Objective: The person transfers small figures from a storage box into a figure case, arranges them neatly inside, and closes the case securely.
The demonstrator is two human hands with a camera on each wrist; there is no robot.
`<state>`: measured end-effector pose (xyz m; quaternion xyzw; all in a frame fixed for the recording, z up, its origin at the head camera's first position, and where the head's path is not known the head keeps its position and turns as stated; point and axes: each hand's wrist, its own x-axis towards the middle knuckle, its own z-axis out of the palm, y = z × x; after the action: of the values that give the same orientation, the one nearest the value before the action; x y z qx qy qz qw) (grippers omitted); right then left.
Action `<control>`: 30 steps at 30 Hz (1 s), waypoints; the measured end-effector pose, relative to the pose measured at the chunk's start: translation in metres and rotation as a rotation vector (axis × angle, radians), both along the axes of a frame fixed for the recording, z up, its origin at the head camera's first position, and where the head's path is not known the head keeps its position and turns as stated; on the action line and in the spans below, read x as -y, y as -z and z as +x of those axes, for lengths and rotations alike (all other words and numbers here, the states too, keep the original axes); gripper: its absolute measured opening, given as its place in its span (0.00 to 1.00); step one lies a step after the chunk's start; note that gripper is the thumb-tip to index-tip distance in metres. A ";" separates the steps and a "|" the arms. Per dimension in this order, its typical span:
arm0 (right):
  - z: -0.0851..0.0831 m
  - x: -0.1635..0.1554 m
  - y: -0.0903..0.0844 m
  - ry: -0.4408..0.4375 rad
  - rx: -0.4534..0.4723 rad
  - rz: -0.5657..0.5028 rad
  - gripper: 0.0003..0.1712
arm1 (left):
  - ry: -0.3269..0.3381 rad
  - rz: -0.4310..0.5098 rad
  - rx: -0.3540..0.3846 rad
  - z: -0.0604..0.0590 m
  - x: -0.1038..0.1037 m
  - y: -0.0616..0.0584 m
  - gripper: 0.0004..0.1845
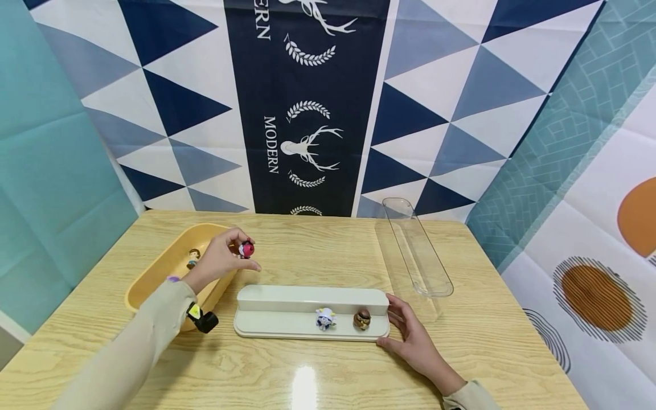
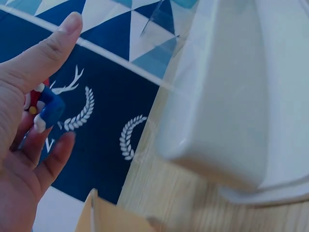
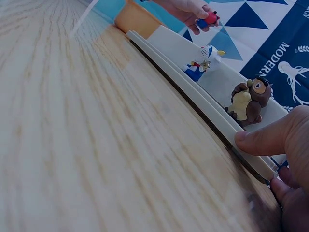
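Above the right rim of a yellow bin (image 1: 137, 287), my left hand (image 1: 217, 259) holds a small figurine (image 1: 247, 249) with a red-pink head. In the left wrist view the figurine's blue body (image 2: 52, 110) shows between thumb and fingers. My right hand (image 1: 414, 340) grips the right end of a white stepped display base (image 1: 279, 323), thumb on its front edge. On the base's lower step stand a white figurine with yellow horns (image 1: 325, 319) and a brown owl-like figurine (image 3: 247, 102), the brown one nearer my right hand.
Inside the bin are a brown-haired figurine (image 1: 193, 258) and something purple (image 1: 173, 279), partly hidden by my left arm. A clear long cover (image 1: 430, 256) lies behind and right of the base. Patterned cloth (image 1: 307, 114) hangs at the table's back edge.
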<state>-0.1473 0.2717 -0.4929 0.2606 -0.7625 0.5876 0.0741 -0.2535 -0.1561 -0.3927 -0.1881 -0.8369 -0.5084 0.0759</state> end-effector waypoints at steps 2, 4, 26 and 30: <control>0.000 0.000 0.000 0.002 0.003 0.001 0.52 | -0.007 0.010 -0.017 0.004 -0.004 0.001 0.24; 0.000 0.000 0.000 0.004 0.006 0.001 0.52 | -0.022 0.027 -0.035 0.007 -0.009 0.003 0.25; 0.000 0.000 0.001 -0.004 0.013 -0.012 0.52 | -0.260 0.031 -0.309 0.046 -0.070 0.039 0.33; 0.000 0.000 0.000 -0.006 0.007 -0.013 0.52 | -0.266 0.026 -0.385 0.050 -0.077 0.045 0.33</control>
<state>-0.1475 0.2719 -0.4931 0.2602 -0.7582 0.5936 0.0714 -0.2032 -0.0791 -0.4379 -0.1686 -0.8178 -0.4593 0.3031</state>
